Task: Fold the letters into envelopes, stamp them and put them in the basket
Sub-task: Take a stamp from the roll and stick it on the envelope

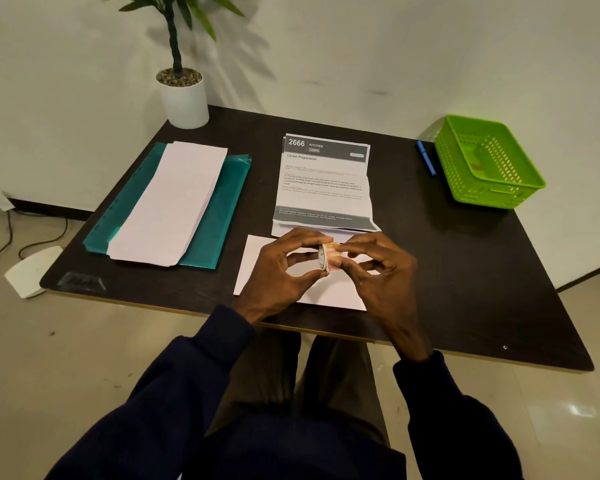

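Observation:
A white envelope (329, 294) lies flat at the table's near edge. Above it my left hand (284, 268) holds a small roll of stamps (324, 259) between thumb and fingers. My right hand (378, 268) pinches the pinkish loose end of the roll with thumb and forefinger. Just beyond the envelope lies a stack of printed letters (324, 181) headed "2666 KITCHEN". A green plastic basket (520, 188) stands at the far right of the table; something lies inside it, unclear what.
A pile of white envelopes (174, 202) rests on a teal plastic folder (222, 209) at the left. A blue pen (426, 162) lies beside the basket. A potted plant (184, 95) stands at the far left corner. The dark table (465, 271) ends just before my knees.

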